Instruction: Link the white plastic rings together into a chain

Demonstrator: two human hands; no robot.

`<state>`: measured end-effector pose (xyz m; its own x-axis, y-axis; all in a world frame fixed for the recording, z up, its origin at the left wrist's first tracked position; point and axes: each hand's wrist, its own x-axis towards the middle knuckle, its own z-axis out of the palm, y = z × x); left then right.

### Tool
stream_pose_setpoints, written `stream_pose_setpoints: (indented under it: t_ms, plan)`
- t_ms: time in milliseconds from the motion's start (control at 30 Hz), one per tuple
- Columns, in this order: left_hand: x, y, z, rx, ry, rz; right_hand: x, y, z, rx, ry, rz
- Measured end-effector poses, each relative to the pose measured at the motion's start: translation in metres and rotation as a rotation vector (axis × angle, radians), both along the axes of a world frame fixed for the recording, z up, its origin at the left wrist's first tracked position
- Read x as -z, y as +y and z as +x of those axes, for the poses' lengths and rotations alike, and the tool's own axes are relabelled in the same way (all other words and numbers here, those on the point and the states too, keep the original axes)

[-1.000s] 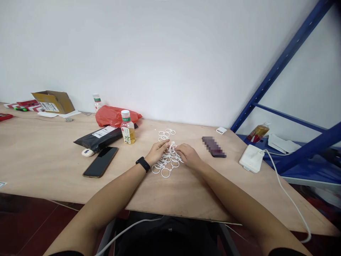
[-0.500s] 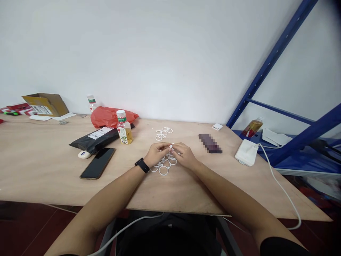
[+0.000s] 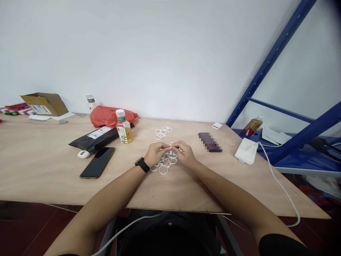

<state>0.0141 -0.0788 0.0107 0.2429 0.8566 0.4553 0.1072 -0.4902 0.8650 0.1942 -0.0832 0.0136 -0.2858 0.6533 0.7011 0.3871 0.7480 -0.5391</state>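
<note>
Hands meeting at frame centre over the rings (image 3: 165, 160): left hand (image 3: 156, 154) and right hand (image 3: 184, 155) both curled, fingertips pinched together on one small white ring lifted just above the pile, probably for working its clasp, though too small to tell. Pile kept right under the fingers on the table (image 3: 39, 160); smaller cluster of rings (image 3: 163, 132) set apart just above. Bottle (image 3: 123, 127) upright at centre left, holding yellow liquid, capped. Phone (image 3: 98, 162) lying flat left of the hands. Box (image 3: 44, 104) at upper left, open, contents hidden. Red bag (image 3: 110, 116) behind the bottle, contents unseen.
</note>
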Motion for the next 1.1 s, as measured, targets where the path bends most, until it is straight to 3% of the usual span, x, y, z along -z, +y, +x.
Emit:
stream_pose_setpoints:
  t_ms: [167,300,467,700,900,1000,1100]
  plan:
    - [-0.002,0.005,-0.003,-0.104,0.147,0.200,0.003,0.011,0.003,0.022,-0.001,-0.027]
    - [0.001,0.011,-0.008,-0.160,0.467,0.390,0.007,0.050,0.014,0.189,-0.071,-0.079]
    - [0.005,0.006,-0.006,-0.040,0.677,0.347,0.012,0.112,0.015,0.349,-0.586,-0.303]
    - [0.006,0.005,-0.008,-0.037,0.650,0.320,0.012,0.151,-0.004,0.416,-0.737,-0.423]
    - [0.009,0.013,-0.010,-0.143,0.498,0.260,0.009,0.135,0.000,0.428,-0.684,-0.403]
    - [0.012,0.020,-0.010,-0.238,0.294,0.191,0.008,0.103,0.007,0.312,-0.428,-0.265]
    - [0.013,0.023,-0.009,-0.245,0.084,0.098,0.008,0.060,0.011,0.170,-0.172,-0.210]
